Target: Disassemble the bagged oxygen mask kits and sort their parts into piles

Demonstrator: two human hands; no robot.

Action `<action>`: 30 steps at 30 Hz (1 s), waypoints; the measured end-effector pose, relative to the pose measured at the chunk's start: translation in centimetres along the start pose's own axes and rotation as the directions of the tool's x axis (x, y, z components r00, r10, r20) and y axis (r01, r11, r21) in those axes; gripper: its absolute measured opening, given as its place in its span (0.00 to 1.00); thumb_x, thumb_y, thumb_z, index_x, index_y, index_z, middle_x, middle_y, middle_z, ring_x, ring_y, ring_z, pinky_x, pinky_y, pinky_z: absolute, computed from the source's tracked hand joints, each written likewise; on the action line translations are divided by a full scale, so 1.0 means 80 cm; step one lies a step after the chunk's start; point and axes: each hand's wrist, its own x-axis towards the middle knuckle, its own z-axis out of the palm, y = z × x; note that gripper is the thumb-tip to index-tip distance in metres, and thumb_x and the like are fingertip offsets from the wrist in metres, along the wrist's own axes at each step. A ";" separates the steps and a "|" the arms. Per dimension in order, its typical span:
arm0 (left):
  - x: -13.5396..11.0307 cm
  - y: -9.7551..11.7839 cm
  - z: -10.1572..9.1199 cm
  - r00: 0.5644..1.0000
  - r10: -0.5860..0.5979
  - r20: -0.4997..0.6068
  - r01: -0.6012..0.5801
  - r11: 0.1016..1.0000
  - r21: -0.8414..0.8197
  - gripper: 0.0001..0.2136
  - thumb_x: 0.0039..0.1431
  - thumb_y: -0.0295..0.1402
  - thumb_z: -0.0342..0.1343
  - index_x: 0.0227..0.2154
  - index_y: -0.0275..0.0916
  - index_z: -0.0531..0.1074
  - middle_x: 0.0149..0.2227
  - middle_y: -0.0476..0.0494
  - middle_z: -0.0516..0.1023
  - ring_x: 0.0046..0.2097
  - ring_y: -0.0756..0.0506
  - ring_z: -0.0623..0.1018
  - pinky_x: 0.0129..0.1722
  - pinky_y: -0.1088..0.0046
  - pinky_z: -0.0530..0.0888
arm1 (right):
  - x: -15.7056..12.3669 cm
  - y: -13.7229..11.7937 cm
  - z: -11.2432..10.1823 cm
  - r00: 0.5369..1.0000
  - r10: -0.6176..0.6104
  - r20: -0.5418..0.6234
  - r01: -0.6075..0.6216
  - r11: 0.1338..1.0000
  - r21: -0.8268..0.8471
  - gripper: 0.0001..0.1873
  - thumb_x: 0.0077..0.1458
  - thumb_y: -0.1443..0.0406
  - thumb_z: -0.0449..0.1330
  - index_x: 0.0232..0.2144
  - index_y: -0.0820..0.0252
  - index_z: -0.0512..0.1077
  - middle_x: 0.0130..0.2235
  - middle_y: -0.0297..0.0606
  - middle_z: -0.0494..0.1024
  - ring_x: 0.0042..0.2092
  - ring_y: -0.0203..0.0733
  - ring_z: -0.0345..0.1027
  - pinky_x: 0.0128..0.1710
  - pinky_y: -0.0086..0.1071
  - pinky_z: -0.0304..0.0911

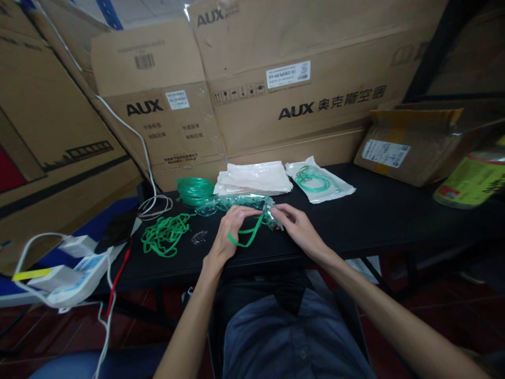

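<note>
My left hand (230,230) is closed in a pinch on a green elastic strap (248,237) that loops down below it. My right hand (296,227) is closed on the end of a clear plastic mask (271,213) where the strap meets it. Both hands hover just above the black table (374,216) near its front edge. More clear masks (232,202) lie in a row just behind my fingers. A heap of loose green straps (164,235) lies to the left of my left hand, with a small clear clip (199,237) beside it.
A coil of green tubing (194,190), a stack of white bags (254,179) and a sealed bag with green tubing (320,181) lie at the back. Large AUX cardboard boxes (300,79) wall the rear. White cables and a power strip (74,273) sit left.
</note>
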 end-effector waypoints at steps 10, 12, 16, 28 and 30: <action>-0.001 -0.006 0.007 0.989 0.045 0.139 -0.051 0.998 0.041 0.28 0.57 0.22 0.54 0.61 0.46 0.68 0.58 0.40 0.72 0.59 0.39 0.72 0.61 0.58 0.68 | 0.008 0.018 -0.007 0.990 0.020 -0.142 -0.001 0.991 0.131 0.21 0.58 0.46 0.62 0.41 0.55 0.69 0.33 0.33 0.78 0.31 0.39 0.75 0.36 0.35 0.72; -0.002 -0.002 0.005 0.976 0.056 0.212 -0.059 0.998 0.009 0.31 0.56 0.24 0.54 0.64 0.47 0.64 0.63 0.39 0.67 0.64 0.36 0.67 0.65 0.55 0.63 | 0.010 0.022 -0.008 0.981 0.017 -0.192 0.010 0.990 0.139 0.21 0.58 0.45 0.61 0.42 0.54 0.67 0.32 0.31 0.77 0.30 0.39 0.75 0.34 0.34 0.72; -0.002 0.003 0.004 0.965 0.070 0.253 -0.071 0.997 -0.009 0.30 0.60 0.28 0.55 0.66 0.47 0.62 0.66 0.39 0.64 0.67 0.35 0.63 0.68 0.53 0.59 | 0.008 0.022 -0.008 0.986 -0.001 -0.168 0.017 0.995 0.093 0.21 0.59 0.46 0.61 0.42 0.54 0.66 0.27 0.29 0.76 0.29 0.39 0.74 0.32 0.33 0.69; 0.002 -0.006 0.016 1.000 0.015 0.019 -0.015 0.999 0.036 0.06 0.67 0.35 0.58 0.38 0.39 0.76 0.39 0.44 0.76 0.43 0.45 0.77 0.46 0.69 0.73 | -0.001 0.017 -0.001 0.992 -0.023 0.121 0.037 0.993 -0.115 0.26 0.60 0.51 0.63 0.56 0.56 0.68 0.30 0.30 0.77 0.30 0.39 0.71 0.31 0.31 0.64; 0.001 -0.005 0.015 0.999 0.011 0.042 -0.013 1.000 0.028 0.06 0.68 0.34 0.56 0.36 0.39 0.76 0.38 0.44 0.76 0.41 0.45 0.76 0.44 0.69 0.72 | -0.002 0.015 0.000 0.988 -0.050 0.145 0.074 0.984 -0.164 0.33 0.56 0.53 0.67 0.61 0.52 0.65 0.40 0.35 0.80 0.38 0.42 0.74 0.38 0.33 0.68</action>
